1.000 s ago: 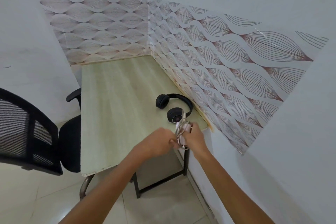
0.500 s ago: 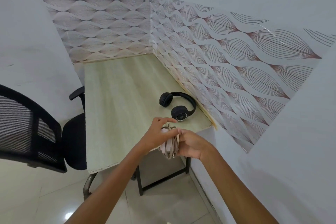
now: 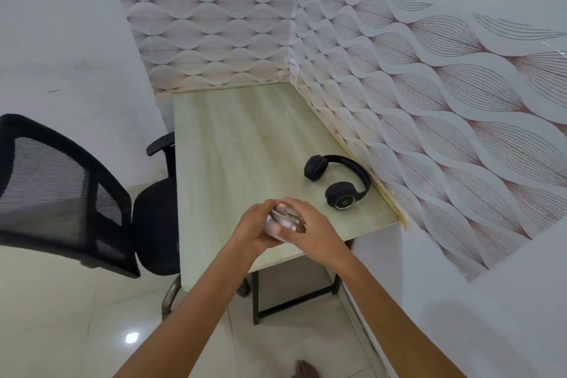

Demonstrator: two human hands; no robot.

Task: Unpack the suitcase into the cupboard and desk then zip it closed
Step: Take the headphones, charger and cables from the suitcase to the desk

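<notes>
Head view: we note both hands meeting over the near end of the tabletop [image 3: 239,144], sharing one grip on a small bundle [image 3: 287,219]. Left hand [image 3: 256,232] cups it from below and the left side, fingers curled under. Right hand [image 3: 310,228] closes over it from the right, fingertips meeting the left hand's at the top. The bundle sits between the two palms; only its upper face shows, a whitish body with pale, brown-edged cord or strap wound across it. We cannot tell exactly what it is, as the picture is blurred there. Whether it touches the tabletop we cannot tell either; the hands hide its underside.

Just beyond the hands, to the right, black headphones [image 3: 337,184] lie flat on the tabletop, clear of the grip, headband arched toward the wall. They rest close to the patterned wall panel [image 3: 429,107] that lines the tabletop's right and far edges. Rest of the pale wood-grain surface is bare.

Left of the tabletop stands a black mesh-backed office chair [image 3: 61,193], its seat tucked against the tabletop's left edge. Below, tiled floor [image 3: 61,331], and a bare foot [image 3: 306,370] at the bottom edge.
</notes>
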